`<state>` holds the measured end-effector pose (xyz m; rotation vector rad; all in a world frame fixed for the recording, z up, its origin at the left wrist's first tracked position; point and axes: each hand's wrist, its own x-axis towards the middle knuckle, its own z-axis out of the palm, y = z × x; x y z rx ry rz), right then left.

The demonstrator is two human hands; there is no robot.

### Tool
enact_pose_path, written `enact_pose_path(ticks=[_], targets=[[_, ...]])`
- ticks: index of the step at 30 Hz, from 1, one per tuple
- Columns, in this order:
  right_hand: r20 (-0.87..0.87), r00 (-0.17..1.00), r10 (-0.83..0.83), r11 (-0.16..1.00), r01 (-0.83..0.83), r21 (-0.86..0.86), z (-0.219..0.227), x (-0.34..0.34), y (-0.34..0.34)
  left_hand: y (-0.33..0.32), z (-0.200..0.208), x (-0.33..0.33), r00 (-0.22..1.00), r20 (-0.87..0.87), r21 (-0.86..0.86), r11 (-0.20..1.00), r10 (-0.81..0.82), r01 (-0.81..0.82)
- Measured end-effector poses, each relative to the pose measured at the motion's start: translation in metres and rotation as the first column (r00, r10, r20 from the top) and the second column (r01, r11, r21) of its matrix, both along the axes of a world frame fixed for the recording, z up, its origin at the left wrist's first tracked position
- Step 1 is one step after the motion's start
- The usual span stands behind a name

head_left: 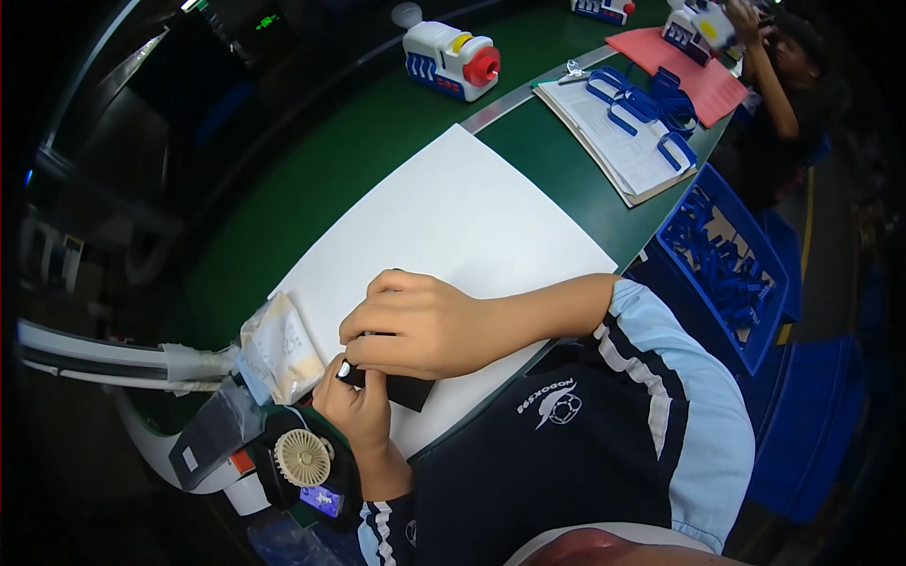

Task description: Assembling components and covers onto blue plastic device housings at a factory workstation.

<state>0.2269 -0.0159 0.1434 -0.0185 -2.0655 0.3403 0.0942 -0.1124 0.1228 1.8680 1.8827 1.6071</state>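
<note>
Over the near part of a white sheet (462,208), my right hand (420,321) curls its fingers down over a dark, flat-edged piece (411,392). Most of that piece is hidden under the palm, so its kind does not show. Close below, my left hand (357,406) has its thumb and forefinger closed at a small black-and-white part (350,374). The fingertips of both hands nearly meet there. Whether the small part belongs to the dark piece, I cannot tell.
Left of my hands lie a plastic-wrapped packet (283,349) and a small fan (304,457). A clipboard (604,141) carries blue handle-like parts (642,102). White toy-like devices (451,61) stand on the green belt. A blue crate (727,264) sits right; a co-worker (783,85) is beyond.
</note>
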Motion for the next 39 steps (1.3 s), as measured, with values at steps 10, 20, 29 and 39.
enact_pose_path(ticks=[10, 20, 29, 39], targets=[[-0.015, 0.997, 0.069, 0.977, -0.071, -0.202, 0.021, 0.020, 0.015, -0.002, 0.008, 0.003, 0.925, 0.379, 0.008, 1.000, -0.025, 0.023], [0.068, 0.921, 0.383, 0.589, -0.187, -0.786, 0.015, 0.015, 0.027, 0.009, -0.003, -0.023, 0.919, 0.392, -0.034, 0.999, 0.048, -0.037], [0.084, 0.965, 0.249, 0.639, -0.098, -0.763, -0.077, -0.043, 0.071, 0.055, -0.077, -0.056, 0.627, 0.779, -0.112, 0.977, -0.027, 0.181], [-0.021, 0.929, 0.368, 0.397, -0.178, -0.900, -0.081, -0.043, 0.070, 0.053, -0.077, -0.062, 0.691, 0.721, -0.133, 0.969, -0.049, 0.207]])
